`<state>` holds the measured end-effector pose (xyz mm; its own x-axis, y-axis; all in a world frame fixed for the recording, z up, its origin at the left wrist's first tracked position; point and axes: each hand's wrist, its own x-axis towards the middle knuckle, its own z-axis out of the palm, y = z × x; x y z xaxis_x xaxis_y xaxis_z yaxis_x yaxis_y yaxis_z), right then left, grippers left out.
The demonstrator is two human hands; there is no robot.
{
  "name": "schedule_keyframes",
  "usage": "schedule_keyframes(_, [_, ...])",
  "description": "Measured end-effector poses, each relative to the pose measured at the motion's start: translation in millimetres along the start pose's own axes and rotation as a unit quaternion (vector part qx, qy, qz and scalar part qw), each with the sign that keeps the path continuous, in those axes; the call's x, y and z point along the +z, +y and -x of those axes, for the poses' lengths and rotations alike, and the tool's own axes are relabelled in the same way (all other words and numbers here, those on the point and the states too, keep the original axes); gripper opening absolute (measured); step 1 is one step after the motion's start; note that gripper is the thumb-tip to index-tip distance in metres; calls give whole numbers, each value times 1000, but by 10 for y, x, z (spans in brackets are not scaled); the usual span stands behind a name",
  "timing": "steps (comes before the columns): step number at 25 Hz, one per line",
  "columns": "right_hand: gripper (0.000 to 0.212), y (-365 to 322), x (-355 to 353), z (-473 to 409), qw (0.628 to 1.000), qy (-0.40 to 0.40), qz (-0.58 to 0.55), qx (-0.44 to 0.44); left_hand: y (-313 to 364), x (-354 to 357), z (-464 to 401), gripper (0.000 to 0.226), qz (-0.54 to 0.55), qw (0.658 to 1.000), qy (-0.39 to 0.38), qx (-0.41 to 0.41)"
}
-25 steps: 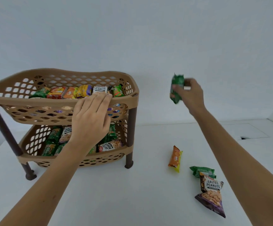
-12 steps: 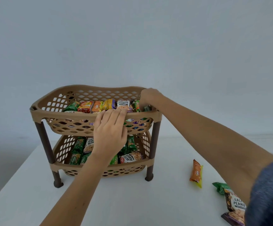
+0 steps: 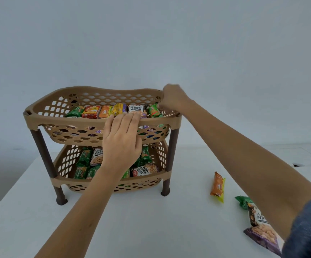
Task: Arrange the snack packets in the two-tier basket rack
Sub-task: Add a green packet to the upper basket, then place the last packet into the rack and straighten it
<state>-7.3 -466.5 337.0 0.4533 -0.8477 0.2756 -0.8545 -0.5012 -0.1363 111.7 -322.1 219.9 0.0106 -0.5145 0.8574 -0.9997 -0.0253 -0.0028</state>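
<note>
Head view: two-tier basket rack [image 3: 39, 119] on white table [image 3: 151, 220]. Left hand [image 3: 122, 140] flat on upper tier's front rim, fingers straight, gripping nothing. Right hand [image 3: 172, 96] over upper tier's right end, fingers curled down by green packet [image 3: 154, 110]; can't tell if pinching it. Upper tier holds a row of packets, salted peanuts packet [image 3: 136, 108] among them; lower tier also filled. On table right of rack: orange packet [image 3: 217, 187], green pouch [image 3: 243, 201], peanuts bag [image 3: 262, 231].
</note>
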Motion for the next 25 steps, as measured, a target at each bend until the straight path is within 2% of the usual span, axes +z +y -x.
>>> schedule_keyframes(2, [12, 246, -61, 208, 972, 133, -192, 17, 70, 7, 128, 47, 31, 999, 30, -16])
schedule_keyframes(4, [10, 630, -10, 516, 909, 216, -354, 47, 210, 59, 443, 45, 72, 996, 58, -6])
schedule_keyframes(5, [9, 856, 75, 676, 885, 234, -397, 69, 286, 97, 658, 42, 95, 994, 53, 8])
schedule_keyframes(7, [9, 1342, 354, 994, 879, 229, -398, 125, 424, 190, 1127, 38, 148, 989, -5, 22])
schedule_keyframes(10, [9, 2068, 864, 1466, 919, 137, -300, 215, 567, 329, 1747, 35, 217, 966, -143, 8])
schedule_keyframes(12, [12, 2476, 1132, 1741, 941, 10, -213, 262, 607, 411, 2024, 37, 208, 951, -229, -9])
schedule_keyframes(15, [31, 2874, 1400, 2042, 925, -214, -105, 294, 576, 524, 2237, 50, 167, 924, -337, -67])
schedule_keyframes(17, [45, 2943, 1486, 2136, 902, -304, -50, 303, 536, 570, 2310, 57, 145, 911, -374, -100])
schedule_keyframes(19, [51, 2959, 1531, 2144, 891, -338, -19, 304, 529, 596, 2366, 59, 127, 905, -393, -102])
schedule_keyframes(21, [50, 2980, 1552, 2118, 895, -335, -5, 296, 533, 610, 2385, 61, 122, 902, -401, -101])
schedule_keyframes(25, [40, 2988, 1652, 2098, 926, -246, -49, 284, 517, 597, 2374, 62, 126, 900, -404, -108])
